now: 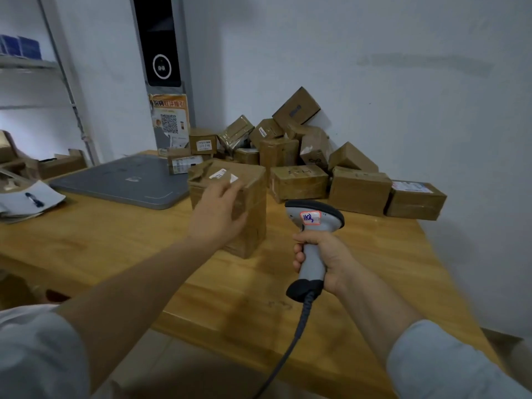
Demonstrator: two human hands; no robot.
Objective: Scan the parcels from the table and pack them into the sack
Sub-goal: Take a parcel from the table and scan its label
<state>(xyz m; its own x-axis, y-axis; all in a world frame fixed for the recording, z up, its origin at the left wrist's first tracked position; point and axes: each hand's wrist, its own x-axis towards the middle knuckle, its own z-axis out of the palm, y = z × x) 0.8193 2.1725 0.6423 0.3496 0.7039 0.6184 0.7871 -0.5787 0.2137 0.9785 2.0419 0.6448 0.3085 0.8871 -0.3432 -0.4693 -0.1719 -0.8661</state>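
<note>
Steadying the front parcel (250, 197) mid-worktop (115, 243), the left hand (216, 210) lies spread over its top edge. The right hand (328, 260) grips the scanner (315, 218), at 3 o'clock of it. Smart play: clear the fingers off the white label (220, 174) and aim the scanner there. The parcel pile (302, 156) crowds 1 o'clock, a grey pad (123, 180) sits at 10. No sack is in view.

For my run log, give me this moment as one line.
left hand: at front box, grip unclear | right hand: grips scanner | other boxes: piled by wall on table | sack: not in view
</note>
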